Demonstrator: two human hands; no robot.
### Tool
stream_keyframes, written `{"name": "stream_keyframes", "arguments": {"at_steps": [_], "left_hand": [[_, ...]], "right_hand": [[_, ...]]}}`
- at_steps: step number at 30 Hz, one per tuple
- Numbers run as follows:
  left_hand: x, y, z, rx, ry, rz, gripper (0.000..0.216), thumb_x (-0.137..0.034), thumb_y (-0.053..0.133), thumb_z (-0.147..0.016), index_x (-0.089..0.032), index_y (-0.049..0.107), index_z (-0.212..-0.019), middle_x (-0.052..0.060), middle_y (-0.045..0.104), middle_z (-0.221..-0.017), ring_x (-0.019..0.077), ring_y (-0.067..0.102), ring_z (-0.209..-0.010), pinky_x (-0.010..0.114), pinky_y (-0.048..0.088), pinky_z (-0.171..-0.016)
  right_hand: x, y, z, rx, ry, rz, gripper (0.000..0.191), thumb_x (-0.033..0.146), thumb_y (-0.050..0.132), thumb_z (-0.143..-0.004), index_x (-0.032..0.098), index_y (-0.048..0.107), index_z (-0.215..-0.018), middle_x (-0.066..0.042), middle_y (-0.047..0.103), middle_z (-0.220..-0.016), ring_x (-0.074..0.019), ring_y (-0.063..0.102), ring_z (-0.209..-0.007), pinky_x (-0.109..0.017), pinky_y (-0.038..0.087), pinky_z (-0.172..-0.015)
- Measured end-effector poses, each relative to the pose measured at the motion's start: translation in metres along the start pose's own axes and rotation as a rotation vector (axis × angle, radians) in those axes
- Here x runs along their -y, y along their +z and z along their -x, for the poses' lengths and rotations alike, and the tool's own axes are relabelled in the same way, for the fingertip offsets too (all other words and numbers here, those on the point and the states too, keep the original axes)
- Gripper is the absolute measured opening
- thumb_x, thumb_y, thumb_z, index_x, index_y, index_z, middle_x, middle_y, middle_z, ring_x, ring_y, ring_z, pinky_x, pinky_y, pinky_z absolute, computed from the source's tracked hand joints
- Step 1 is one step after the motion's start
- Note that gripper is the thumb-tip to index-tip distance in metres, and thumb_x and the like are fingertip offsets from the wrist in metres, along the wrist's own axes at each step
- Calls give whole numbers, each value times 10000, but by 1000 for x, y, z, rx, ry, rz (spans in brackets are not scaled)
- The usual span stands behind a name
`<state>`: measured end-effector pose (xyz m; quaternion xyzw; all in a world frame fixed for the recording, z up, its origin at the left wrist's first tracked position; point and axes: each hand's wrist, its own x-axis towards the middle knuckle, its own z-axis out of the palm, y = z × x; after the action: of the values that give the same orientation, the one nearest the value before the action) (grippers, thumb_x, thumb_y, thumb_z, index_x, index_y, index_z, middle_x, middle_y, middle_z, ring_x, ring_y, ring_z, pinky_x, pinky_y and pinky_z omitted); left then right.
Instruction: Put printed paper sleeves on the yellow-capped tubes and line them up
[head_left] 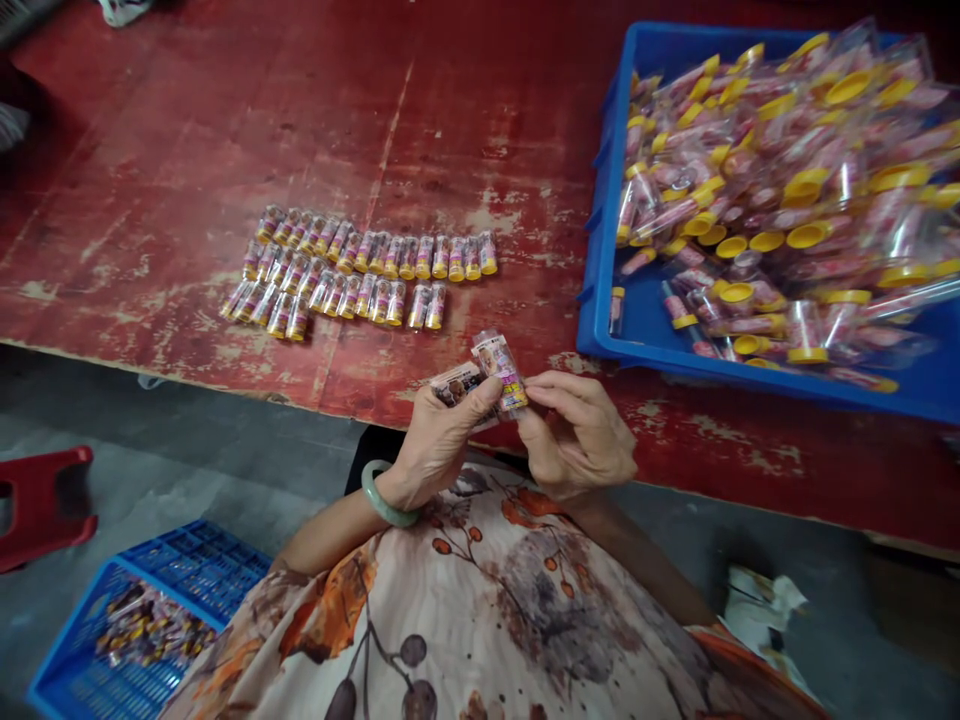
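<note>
My left hand [442, 440] is closed around a small stack of printed labels [454, 384]. Its thumb also presses on a small clear tube [500, 372] that bears a brown, purple and yellow label. From the other side, my right hand [577, 430] pinches the tube's right edge between thumb and forefinger. Both hands are just over the near edge of the red table [360, 370]. Ahead of them lie several rows of small labelled tubes [364, 295] with yellow ends, side by side.
On the right stands a blue tray [611, 200] heaped with clear tubes with yellow caps [765, 240]. A blue basket [82, 620] with small tubes inside sits low at the left, near a red stool [52, 495]. White crumpled material [765, 600] lies on the floor at right.
</note>
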<state>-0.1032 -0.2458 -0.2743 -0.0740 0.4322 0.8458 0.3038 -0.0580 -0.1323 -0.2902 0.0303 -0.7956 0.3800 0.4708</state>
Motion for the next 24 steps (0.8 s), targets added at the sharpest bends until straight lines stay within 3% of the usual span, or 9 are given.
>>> {"name": "stream_keyframes", "arguments": {"at_steps": [13, 19, 24], "left_hand": [[0, -1, 1, 4, 20, -5, 205, -319, 823, -688, -162, 729, -781, 7, 687, -772, 103, 609, -699, 226, 506, -711], [0, -2, 1, 48, 43, 10, 177, -302, 799, -724, -172, 743, -831, 1, 704, -802, 93, 620, -709, 213, 505, -714], [-4, -1, 4, 63, -1, -4, 196, -314, 796, -727, -162, 740, -839, 14, 711, -786, 103, 624, -683, 236, 510, -707]], "right_hand": [[-1, 1, 4, -36, 17, -3, 251, 90, 648, -785, 220, 673, -998, -47, 696, -917, -195, 682, -787, -332, 583, -672], [1, 3, 2, 0, -6, 4, 322, 99, 615, -808, 229, 668, -1098, -72, 695, -1004, -211, 680, -851, -346, 597, -679], [-11, -3, -2, 146, 26, -93, 501, 235, 590, -820, 260, 547, -1319, -94, 579, -1313, -293, 620, -1087, -439, 602, -751]]}}
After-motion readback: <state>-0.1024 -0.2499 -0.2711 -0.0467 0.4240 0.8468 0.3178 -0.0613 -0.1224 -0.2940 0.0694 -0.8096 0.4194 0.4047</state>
